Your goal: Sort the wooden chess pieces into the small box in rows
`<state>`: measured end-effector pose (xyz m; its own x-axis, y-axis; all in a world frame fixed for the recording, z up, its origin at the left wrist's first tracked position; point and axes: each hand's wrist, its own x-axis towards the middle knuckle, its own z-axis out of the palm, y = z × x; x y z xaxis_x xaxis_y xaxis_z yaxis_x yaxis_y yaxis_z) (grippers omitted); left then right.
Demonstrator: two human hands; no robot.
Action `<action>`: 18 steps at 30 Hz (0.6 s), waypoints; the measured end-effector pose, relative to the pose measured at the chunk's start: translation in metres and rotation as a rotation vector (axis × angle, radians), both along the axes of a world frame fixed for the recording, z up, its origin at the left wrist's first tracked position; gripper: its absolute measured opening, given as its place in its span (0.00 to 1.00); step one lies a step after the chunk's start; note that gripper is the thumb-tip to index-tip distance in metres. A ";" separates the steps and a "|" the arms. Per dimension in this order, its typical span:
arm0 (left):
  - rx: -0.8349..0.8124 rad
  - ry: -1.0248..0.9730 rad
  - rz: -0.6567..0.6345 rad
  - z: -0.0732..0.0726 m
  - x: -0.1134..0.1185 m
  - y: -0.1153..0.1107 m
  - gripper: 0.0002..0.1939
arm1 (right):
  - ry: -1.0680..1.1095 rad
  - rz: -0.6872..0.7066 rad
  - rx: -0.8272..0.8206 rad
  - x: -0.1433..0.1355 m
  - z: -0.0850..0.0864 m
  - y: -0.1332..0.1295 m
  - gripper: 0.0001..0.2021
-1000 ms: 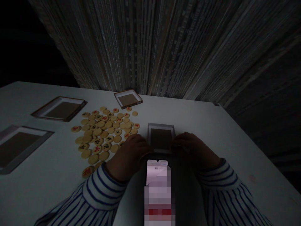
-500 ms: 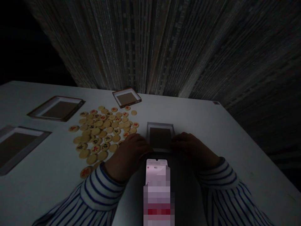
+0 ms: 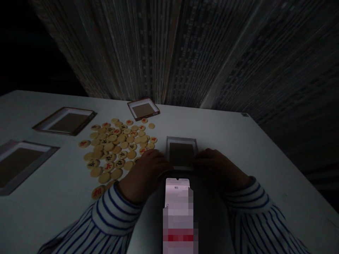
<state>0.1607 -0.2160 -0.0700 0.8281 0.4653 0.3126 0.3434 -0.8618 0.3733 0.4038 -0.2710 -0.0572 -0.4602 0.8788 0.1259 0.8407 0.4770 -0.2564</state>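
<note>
A small open box [image 3: 181, 153] with pale walls and a brown inside bottom lies on the table, between my two hands. My left hand [image 3: 148, 173] has its bent fingers closed on the box's near left side. Closed on the near right side is my right hand [image 3: 218, 167], its fingertips partly lost in shadow. To the left of my left hand spreads a loose heap of round Chinese chess pieces [image 3: 113, 146], some with red or black characters up, others blank. A lit phone [image 3: 177, 204] is in front of me, between my forearms.
An open box [image 3: 152, 114] with brown edges lies behind the pieces. Two larger open boxes, one brown-edged [image 3: 71, 133] and one grey-edged [image 3: 34, 168], lie at the left. A striped curtain [image 3: 148, 53] hangs behind the white table [image 3: 265, 155]. The scene is dim.
The whole view has shifted very slightly. Both hands stay at the sides of the small box, and the pieces lie as before.
</note>
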 end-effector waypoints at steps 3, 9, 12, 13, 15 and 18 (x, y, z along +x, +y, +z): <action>0.006 0.009 0.010 0.000 0.000 0.000 0.08 | -0.017 -0.010 -0.005 -0.001 0.001 0.000 0.11; 0.004 -0.006 0.001 0.000 0.000 0.000 0.07 | -0.010 -0.004 -0.012 0.001 0.000 -0.001 0.13; -0.006 0.015 0.000 0.001 0.000 0.000 0.06 | -0.020 -0.002 -0.009 0.001 0.000 0.000 0.14; -0.011 0.022 -0.001 0.002 0.000 0.000 0.07 | -0.024 0.002 -0.006 0.001 0.000 0.000 0.14; -0.015 0.026 -0.008 0.002 0.000 0.000 0.07 | -0.028 0.007 0.003 0.001 0.000 0.000 0.14; -0.016 0.020 -0.006 0.003 0.000 -0.001 0.07 | -0.023 0.001 0.013 0.001 -0.001 0.000 0.14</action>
